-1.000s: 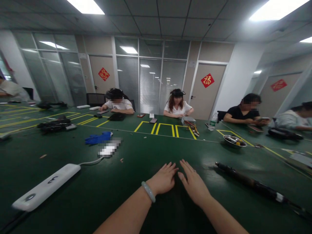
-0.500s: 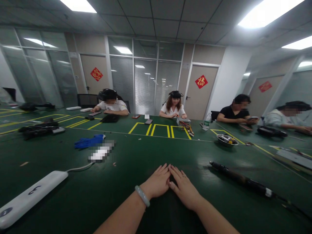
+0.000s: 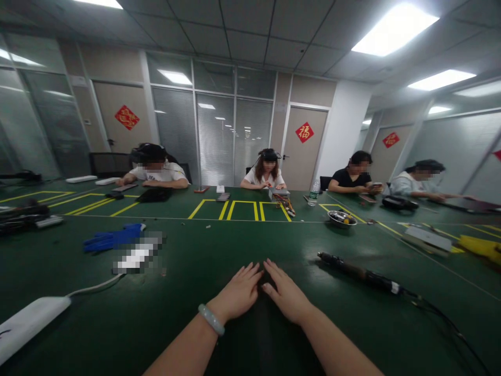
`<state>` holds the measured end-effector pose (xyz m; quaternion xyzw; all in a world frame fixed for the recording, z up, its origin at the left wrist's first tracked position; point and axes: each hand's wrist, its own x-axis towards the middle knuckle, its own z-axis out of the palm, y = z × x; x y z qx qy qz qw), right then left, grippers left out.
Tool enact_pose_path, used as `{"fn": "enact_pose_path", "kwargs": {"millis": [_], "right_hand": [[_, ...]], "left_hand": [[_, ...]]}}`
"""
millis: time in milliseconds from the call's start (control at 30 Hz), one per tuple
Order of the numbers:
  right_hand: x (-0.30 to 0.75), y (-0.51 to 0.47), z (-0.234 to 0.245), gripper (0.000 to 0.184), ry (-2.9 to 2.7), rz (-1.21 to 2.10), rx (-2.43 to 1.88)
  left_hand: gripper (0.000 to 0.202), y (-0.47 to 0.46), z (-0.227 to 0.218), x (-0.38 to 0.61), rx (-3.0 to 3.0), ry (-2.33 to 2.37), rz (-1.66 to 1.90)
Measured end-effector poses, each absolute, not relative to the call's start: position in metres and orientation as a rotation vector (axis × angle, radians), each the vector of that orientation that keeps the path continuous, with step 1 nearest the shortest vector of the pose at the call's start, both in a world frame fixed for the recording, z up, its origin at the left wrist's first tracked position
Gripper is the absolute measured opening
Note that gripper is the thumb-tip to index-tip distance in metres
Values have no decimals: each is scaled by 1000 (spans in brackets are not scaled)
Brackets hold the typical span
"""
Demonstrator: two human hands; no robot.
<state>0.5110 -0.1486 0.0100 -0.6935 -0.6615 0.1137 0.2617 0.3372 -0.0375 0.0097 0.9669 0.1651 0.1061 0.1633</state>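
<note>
1. Head view, hands: left hand (image 3: 238, 292) and right hand (image 3: 287, 292) empty, fingers outstretched, palms down, fingertips close together.
2. Head view, relation: black corded tool (image 3: 356, 272) lies right of the right hand, the nearer one, apart. Long axis slants: tip far-left, cable end near-right.
3. Head view, surroundings: green table (image 3: 188, 324), yellow lines (image 3: 245, 201); people (image 3: 346, 181) seated opposite, glass partition (image 3: 213, 141) behind.

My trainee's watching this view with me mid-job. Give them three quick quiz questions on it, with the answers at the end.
1. Fill in: the bracelet is on the ___ wrist.
2. True or false: neither the left hand nor the right hand is clenched into a fist.
3. Which is nearest the right hand: A) blue glove, B) black tool, C) metal bowl?

Key: 1. left; 2. true; 3. B
</note>
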Motion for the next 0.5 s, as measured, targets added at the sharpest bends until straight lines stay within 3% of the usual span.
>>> {"fn": "enact_pose_path", "kwargs": {"millis": [300, 500], "right_hand": [[668, -224, 18, 53, -489, -892, -2039], [734, -295, 1, 57, -118, -1039, -2260]], "left_hand": [[49, -40, 21, 331, 2696, 482, 226], [49, -36, 15, 331, 2677, 477, 209]]}}
